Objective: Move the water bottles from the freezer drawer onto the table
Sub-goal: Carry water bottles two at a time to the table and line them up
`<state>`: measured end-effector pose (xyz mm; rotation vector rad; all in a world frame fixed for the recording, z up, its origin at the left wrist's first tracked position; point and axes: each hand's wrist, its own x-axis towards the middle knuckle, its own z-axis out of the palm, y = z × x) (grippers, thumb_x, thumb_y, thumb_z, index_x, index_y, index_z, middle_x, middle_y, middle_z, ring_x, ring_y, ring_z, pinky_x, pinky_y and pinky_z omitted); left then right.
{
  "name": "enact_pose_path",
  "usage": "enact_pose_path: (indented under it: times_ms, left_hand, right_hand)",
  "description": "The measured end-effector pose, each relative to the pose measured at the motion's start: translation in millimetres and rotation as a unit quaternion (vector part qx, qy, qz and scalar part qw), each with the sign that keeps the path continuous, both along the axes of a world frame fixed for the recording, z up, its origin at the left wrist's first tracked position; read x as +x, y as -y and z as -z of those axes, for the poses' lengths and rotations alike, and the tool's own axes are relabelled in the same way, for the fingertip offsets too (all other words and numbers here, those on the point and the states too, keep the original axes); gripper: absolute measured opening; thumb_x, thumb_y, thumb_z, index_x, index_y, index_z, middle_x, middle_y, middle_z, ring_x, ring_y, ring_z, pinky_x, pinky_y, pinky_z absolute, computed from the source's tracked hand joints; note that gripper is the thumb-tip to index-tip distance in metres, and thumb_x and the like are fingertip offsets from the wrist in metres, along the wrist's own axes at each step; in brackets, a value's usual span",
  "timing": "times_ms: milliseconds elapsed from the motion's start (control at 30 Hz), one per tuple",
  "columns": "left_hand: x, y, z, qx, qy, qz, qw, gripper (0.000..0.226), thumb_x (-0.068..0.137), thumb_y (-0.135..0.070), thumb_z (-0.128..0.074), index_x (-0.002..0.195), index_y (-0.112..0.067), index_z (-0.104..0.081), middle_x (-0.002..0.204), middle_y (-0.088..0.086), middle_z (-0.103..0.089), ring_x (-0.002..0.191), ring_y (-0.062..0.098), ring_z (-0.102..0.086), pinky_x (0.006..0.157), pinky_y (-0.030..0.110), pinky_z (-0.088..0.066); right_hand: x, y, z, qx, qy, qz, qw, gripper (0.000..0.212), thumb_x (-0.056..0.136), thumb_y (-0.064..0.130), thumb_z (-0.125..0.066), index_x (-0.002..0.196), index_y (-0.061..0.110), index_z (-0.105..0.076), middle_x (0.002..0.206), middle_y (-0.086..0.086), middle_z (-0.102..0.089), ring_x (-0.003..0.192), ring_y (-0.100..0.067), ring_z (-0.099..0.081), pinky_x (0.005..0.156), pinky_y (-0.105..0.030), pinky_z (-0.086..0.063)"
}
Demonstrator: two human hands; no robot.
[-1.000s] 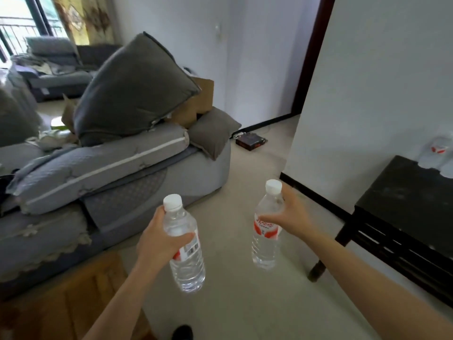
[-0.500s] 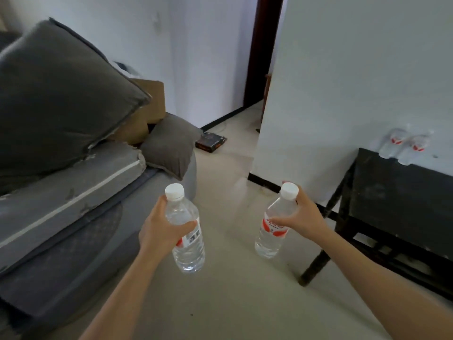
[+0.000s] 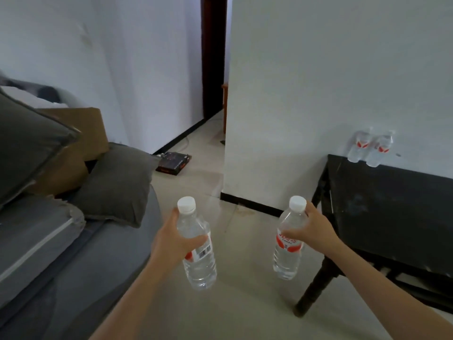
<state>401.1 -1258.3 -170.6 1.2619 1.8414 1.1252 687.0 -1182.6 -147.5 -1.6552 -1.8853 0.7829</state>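
Head-worn view looking down into a room. A grey sofa fills the left, a dark tabletop stands on the right against a white wall, and a strip of pale floor runs between them. The left hand holds the left bottle with its fingers wrapped round the upper body. The right hand holds the right bottle with its fingers curled round the shoulder, just under the white cap. Both water bottles hang upright above the floor, short of the tabletop. The main risk appears to be the tabletop's near corner and its leg, just beside the right bottle: a careless swing to the right could knock the bottle against that edge. A lesser risk is a slip, since the right hand grips high and bottles from a freezer may be slick. The smallest risk is the two bottles standing at the tabletop's far edge by the wall, which could topple if new ones land against them. The floor strip gives open room ahead, most of the tabletop in front of the standing pair is bare, and a flat box lies well apart on the floor.
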Motion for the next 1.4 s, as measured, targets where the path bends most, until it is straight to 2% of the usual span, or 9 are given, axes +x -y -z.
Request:
enact_pose_path:
  times_ms: [167,400,500,633,767,1000,1133,1300,1400]
  left_hand:
    - [-14,-70,2,0.003,0.003,-0.022,1.000,0.058,0.064,-0.015,-0.080,0.111,-0.027,-0.048,0.099,-0.005,-0.062,0.094,0.019,-0.061,0.084,0.038,-0.050]
    - [-32,-150,14,-0.018,0.023,-0.006,1.000,0.058,0.067,-0.014,-0.079,0.115,-0.017,-0.048,0.099,-0.001,-0.061,0.088,0.014,-0.060,0.070,0.024,-0.046]
    - [-47,-200,29,-0.033,0.028,0.008,0.999,0.066,0.050,-0.037,-0.081,0.107,-0.024,-0.053,0.098,0.000,-0.065,0.090,0.018,-0.064,0.081,0.044,-0.054]
    - [-67,-270,38,-0.023,0.017,-0.008,1.000,0.061,0.041,-0.051,-0.075,0.095,-0.038,-0.048,0.095,-0.008,-0.064,0.088,0.018,-0.064,0.081,0.046,-0.053]
    - [-89,-356,33,-0.018,-0.013,0.007,1.000,0.060,0.062,-0.032,-0.081,0.107,-0.033,-0.042,0.101,-0.004,-0.060,0.095,0.023,-0.059,0.085,0.044,-0.049]
    - [-101,-484,36,-0.021,-0.035,0.079,0.996,0.070,0.060,-0.034,-0.081,0.117,-0.031,-0.041,0.109,-0.003,-0.059,0.097,0.024,-0.059,0.085,0.044,-0.048]
    - [-73,-530,42,-0.035,-0.019,0.134,0.990,0.062,0.062,-0.029,-0.081,0.108,-0.034,-0.040,0.104,-0.005,-0.058,0.094,0.023,-0.059,0.081,0.037,-0.045]
    - [-18,-574,51,-0.048,0.013,0.209,0.977,0.063,0.050,-0.042,-0.073,0.102,-0.038,-0.038,0.101,-0.008,-0.057,0.093,0.019,-0.057,0.080,0.037,-0.045]
    - [21,-599,48,-0.041,0.010,0.256,0.966,0.058,0.062,-0.026,-0.080,0.101,-0.034,-0.039,0.095,-0.010,-0.054,0.089,0.017,-0.054,0.072,0.030,-0.038]
  right_hand:
    - [-14,-71,6,0.020,0.055,-0.046,0.997,0.084,0.062,0.034,-0.081,0.131,0.029,-0.033,0.100,0.005,-0.055,0.094,-0.019,-0.059,0.083,-0.036,-0.053]
    - [-36,-148,18,-0.015,0.027,-0.065,0.997,0.080,0.067,0.030,-0.078,0.131,0.028,-0.031,0.101,0.006,-0.056,0.093,-0.015,-0.057,0.082,-0.032,-0.052]
    - [-50,-190,27,-0.017,0.057,-0.066,0.996,0.083,0.065,0.032,-0.078,0.132,0.031,-0.029,0.102,0.004,-0.055,0.094,-0.017,-0.058,0.082,-0.035,-0.053]
    - [-68,-254,31,-0.011,0.061,-0.043,0.997,0.085,0.063,0.033,-0.079,0.131,0.034,-0.029,0.104,0.005,-0.056,0.096,-0.018,-0.058,0.082,-0.034,-0.053]
    - [-83,-317,26,-0.020,0.030,0.005,0.999,0.084,0.064,0.027,-0.081,0.130,0.031,-0.030,0.103,0.008,-0.052,0.096,-0.015,-0.055,0.076,-0.023,-0.044]
    - [-86,-378,25,-0.036,0.025,0.109,0.993,0.086,0.064,0.029,-0.082,0.132,0.028,-0.030,0.104,0.009,-0.050,0.100,-0.012,-0.052,0.085,-0.027,-0.046]
    - [-62,-392,29,-0.066,0.026,0.177,0.982,0.081,0.065,0.025,-0.082,0.130,0.025,-0.033,0.103,0.004,-0.056,0.100,-0.016,-0.057,0.085,-0.030,-0.050]
    - [-20,-406,35,-0.085,0.049,0.245,0.964,0.085,0.064,0.026,-0.082,0.133,0.028,-0.031,0.107,0.006,-0.055,0.107,-0.017,-0.057,0.091,-0.037,-0.050]
    - [11,-419,35,-0.086,0.044,0.283,0.954,0.087,0.066,0.026,-0.081,0.135,0.027,-0.028,0.107,0.007,-0.052,0.107,-0.017,-0.055,0.091,-0.035,-0.049]
